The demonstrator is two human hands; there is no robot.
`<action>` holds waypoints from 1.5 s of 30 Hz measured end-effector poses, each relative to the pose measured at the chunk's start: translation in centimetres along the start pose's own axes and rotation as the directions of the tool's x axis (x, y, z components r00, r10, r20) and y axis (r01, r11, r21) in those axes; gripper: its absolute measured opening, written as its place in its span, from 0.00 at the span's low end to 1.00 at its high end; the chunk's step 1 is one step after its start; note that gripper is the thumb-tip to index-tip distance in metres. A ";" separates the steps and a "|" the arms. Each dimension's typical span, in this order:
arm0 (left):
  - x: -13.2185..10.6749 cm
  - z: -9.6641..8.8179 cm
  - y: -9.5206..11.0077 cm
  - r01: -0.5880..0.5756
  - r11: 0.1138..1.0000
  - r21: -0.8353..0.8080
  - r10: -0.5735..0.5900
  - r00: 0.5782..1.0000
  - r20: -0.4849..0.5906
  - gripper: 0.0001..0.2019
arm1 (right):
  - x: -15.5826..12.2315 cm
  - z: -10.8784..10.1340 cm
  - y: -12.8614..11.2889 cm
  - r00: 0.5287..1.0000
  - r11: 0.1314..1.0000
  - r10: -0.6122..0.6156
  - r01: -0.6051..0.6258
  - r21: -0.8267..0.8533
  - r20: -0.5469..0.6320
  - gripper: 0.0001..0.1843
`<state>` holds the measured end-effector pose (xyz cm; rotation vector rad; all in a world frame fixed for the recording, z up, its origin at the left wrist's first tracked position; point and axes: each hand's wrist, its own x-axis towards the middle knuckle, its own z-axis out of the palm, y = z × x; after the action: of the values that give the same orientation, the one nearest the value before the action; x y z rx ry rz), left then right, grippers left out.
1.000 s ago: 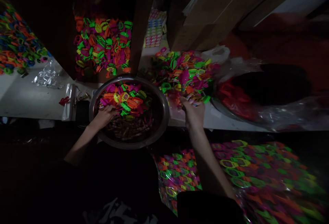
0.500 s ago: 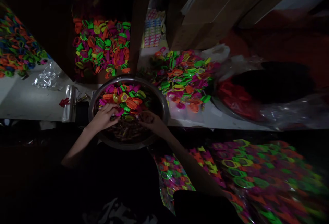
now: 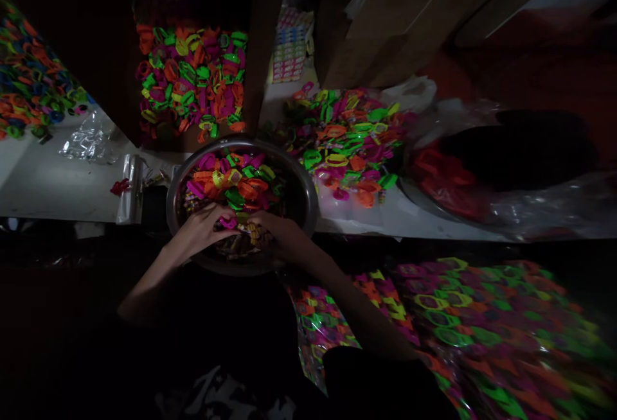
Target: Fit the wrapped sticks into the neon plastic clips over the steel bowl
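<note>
A round metal basin [image 3: 312, 198] holds a heap of neon toy watches [image 3: 234, 179] at its far side and small brownish wrapped pieces [image 3: 234, 246] at its near side. Over the near half, my left hand [image 3: 202, 227] pinches a pink toy watch [image 3: 228, 221]. My right hand [image 3: 284, 235], close beside it, has its fingers curled around a small bunch of brown-yellow pieces [image 3: 259, 234], their exact kind too dark to make out. The fingertips of both hands nearly meet at the pink watch. Shadow hides part of the right fingers.
Behind the basin stands an open cardboard box [image 3: 254, 73] of toy watches. More watches [image 3: 357, 144] lie heaped on the white table [image 3: 380, 221] to the right, near a red plastic bag [image 3: 448, 182]. Bagged watches [image 3: 501, 317] fill the lower right. Clear plastic [image 3: 129, 189] lies left.
My right hand has moved left and in toward my left hand, and the bunch of brown-yellow pieces now shows. My left hand, with the pink watch, has shifted slightly down and right.
</note>
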<state>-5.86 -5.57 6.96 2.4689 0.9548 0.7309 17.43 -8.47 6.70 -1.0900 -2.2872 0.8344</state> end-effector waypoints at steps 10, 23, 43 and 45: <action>0.0 0.0 0.4 0.005 1.000 0.001 -0.005 0.999 0.045 0.14 | 0.1 -0.8 -1.4 0.994 0.982 -0.085 0.095 -0.161 0.065 0.17; 0.3 1.1 0.8 -0.266 0.912 0.312 0.241 0.963 0.118 0.13 | -0.2 -0.1 -0.3 0.996 0.986 -0.060 0.070 -0.152 0.074 0.19; -1.1 1.8 0.2 -0.046 0.999 -0.028 0.051 0.969 0.241 0.13 | -0.8 0.0 -1.7 0.978 0.996 0.084 -0.089 0.017 0.192 0.13; -1.1 0.7 -0.2 0.040 0.992 -0.123 -0.006 0.964 0.265 0.19 | -1.3 -1.1 -1.5 0.964 0.985 0.054 -0.094 0.145 0.259 0.11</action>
<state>-6.29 -6.32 5.93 2.3635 0.8091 0.4248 18.04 -9.96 8.31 -1.0560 -2.3472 1.2253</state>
